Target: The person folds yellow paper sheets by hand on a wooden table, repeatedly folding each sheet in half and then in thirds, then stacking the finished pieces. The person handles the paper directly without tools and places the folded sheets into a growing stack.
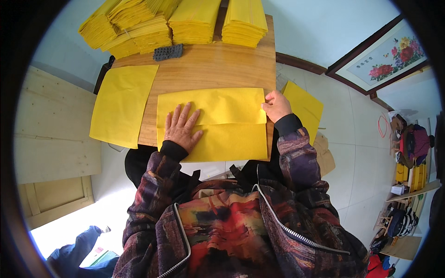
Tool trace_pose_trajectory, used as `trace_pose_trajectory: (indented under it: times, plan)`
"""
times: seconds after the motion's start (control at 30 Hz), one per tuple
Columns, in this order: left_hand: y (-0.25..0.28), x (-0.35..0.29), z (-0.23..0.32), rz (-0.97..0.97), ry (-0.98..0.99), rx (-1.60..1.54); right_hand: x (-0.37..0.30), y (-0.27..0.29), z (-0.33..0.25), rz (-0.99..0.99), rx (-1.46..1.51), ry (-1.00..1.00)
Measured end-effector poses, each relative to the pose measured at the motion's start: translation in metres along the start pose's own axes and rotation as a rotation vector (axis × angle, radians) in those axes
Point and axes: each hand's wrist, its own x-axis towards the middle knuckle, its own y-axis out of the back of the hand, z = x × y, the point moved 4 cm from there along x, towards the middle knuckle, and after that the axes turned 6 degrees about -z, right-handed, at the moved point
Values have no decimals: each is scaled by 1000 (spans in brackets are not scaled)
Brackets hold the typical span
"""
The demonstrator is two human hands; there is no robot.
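One folded yellow sheet (222,116), surface (208,69) near side; left grip (182,132) open, flat on it; right grip (278,107) pinches its right edge. Left: one flat sheet (123,104). Far: one grey block (168,53), one heap (134,28), two stacks (194,21).

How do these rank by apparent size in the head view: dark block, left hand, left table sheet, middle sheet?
Largest to smallest:
1. Middle sheet, partly covered by the hand
2. Left table sheet
3. Left hand
4. Dark block, farther back, so perhaps looking smaller
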Motion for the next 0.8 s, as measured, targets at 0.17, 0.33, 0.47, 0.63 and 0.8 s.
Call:
trace_pose_trajectory:
  times: [0.17, 0.33, 0.47, 0.63, 0.8]
  plan:
    - [0, 0, 0, 20, 6, -2, -2, 2, -6, 4, -68, 13]
    - [1, -1, 1, 21, 19, 6, -2, 3, -10, 5, -85, 31]
    - [3, -1, 2, 17, 22, 6, -3, 4, -13, -7, -123, 30]
    - [2, -1, 2, -9, 27, -4, -3, 3, -16, -20, -165, 42]
    - [0, -1, 0, -6, 33, -24, -4, 2, -16, -18, -259, 85]
